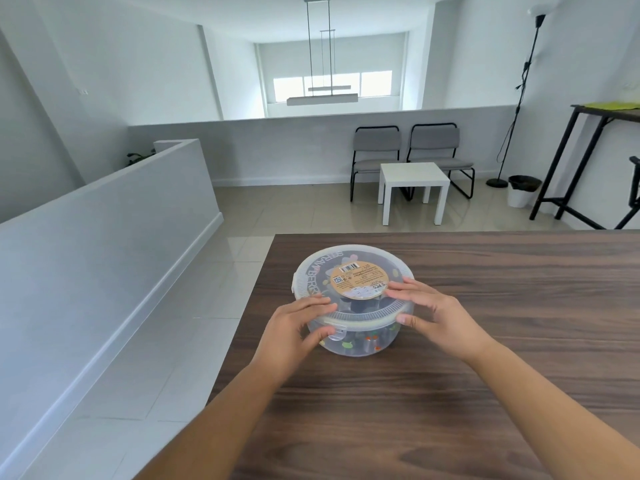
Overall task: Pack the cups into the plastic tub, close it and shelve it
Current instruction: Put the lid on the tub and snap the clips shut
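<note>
Left hand: fingers laid flat over the lid's near-left rim, thumb pressed on the tub wall beside the front latch tab. Hand is spread and pressing, not closed around anything.

Right hand: fingers spread across the lid at about 4 o'clock of its circle, fingertips reaching the round tan label; thumb against the rim below. Also spread, palm down, resting on the lid rather than clasping it.

Plastic tub: round, translucent, upright on the counter, near the counter's left edge. Lid sits on top and looks level; whether it is fully snapped down cannot be told from here. A second tab shows at the lid's 9 o'clock.

Cups: dark shapes with small coloured prints show through the clear wall, inside the tub. Count not readable, wall too cloudy.

Counter: dark wood grain, both forearms reaching over it from 6 o'clock.

Farther out, at 12 to 1 o'clock: small white side table on the tiled floor, two grey chairs behind it against a low white wall. At 2 o'clock: black floor lamp, white waste bin, tall dark-framed table. At 12 o'clock, high: hanging bar light.
</note>
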